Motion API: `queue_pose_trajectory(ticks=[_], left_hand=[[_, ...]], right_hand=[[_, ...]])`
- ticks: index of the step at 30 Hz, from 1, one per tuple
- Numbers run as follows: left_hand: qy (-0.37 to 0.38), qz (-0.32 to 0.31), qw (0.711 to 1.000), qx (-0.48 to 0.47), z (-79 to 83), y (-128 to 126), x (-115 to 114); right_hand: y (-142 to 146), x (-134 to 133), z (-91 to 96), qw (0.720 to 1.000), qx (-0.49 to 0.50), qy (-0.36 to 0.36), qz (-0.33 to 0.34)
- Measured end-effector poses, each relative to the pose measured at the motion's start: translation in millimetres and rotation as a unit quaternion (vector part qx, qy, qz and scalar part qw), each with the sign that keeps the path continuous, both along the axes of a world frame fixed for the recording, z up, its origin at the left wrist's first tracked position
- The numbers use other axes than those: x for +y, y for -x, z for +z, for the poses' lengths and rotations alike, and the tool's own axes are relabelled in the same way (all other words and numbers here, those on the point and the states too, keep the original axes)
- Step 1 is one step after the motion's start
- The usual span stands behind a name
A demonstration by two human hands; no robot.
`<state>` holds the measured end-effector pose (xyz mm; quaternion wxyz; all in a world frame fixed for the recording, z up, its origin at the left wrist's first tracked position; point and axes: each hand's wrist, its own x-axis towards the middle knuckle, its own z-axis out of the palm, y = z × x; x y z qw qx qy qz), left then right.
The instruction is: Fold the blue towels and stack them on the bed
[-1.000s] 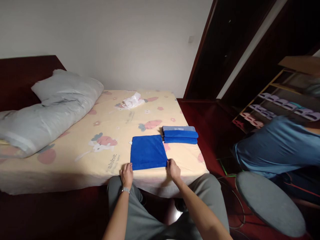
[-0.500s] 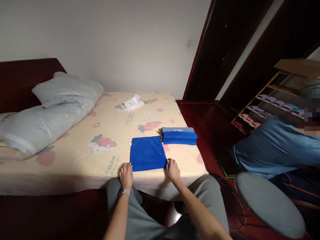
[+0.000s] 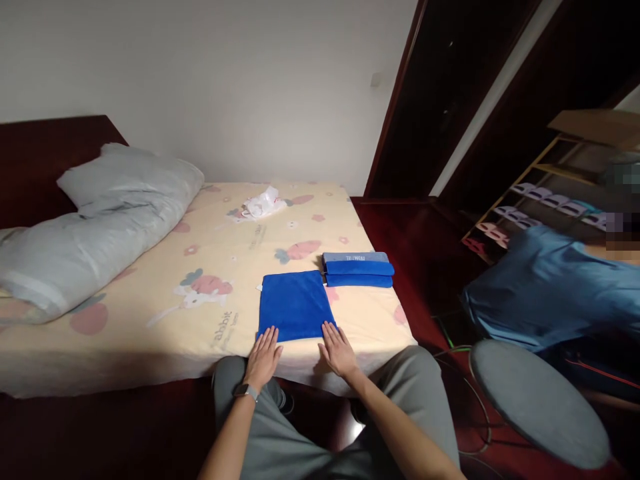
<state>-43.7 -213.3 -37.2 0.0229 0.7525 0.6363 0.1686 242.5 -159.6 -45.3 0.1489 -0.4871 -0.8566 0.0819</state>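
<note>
A blue towel (image 3: 295,303), folded to a rough square, lies flat near the front edge of the bed. My left hand (image 3: 265,358) rests with its fingers stretched over the towel's near left corner. At the near right corner, my right hand (image 3: 338,350) lies the same way, fingers extended onto the cloth. Just beyond, to the right, folded blue and grey towels (image 3: 359,270) are stacked, the grey one carrying pale lettering. A small white tag pokes out at the square towel's left edge.
The bed (image 3: 165,333) has a cream sheet with carrot and rabbit prints. A grey quilt (image 3: 130,207) is heaped at left, and a white plastic bag (image 3: 263,202) lies farther back. At right are a round grey stool (image 3: 540,403), a person in blue (image 3: 545,287) and a shoe rack (image 3: 520,167).
Both hands have shifted inward from the towel's near corners. Their fingers, curled at the edges before, now lie flat on the cloth. The towel has barely moved.
</note>
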Motion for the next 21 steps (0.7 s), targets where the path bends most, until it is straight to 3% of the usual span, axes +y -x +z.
queue_pose_trajectory(ticks=[5,10,17,21], left_hand=[[-0.032,-0.009,0.999,-0.025,-2.1,25.5,-0.7],[-0.024,-0.035,0.999,-0.022,-3.1,46.7,1.0],[-0.015,-0.005,1.000,-0.014,-3.7,51.0,1.3],[-0.027,-0.012,1.000,0.000,2.6,50.4,-1.4]], right_hand=[[-32.8,6.2,6.6,1.000,-0.008,0.014,-0.003],[-30.6,20.8,21.8,0.999,-0.023,0.030,-0.003],[-23.4,40.4,30.7,0.996,-0.068,0.054,-0.001],[-31.4,37.5,28.8,0.994,-0.106,0.022,0.023]])
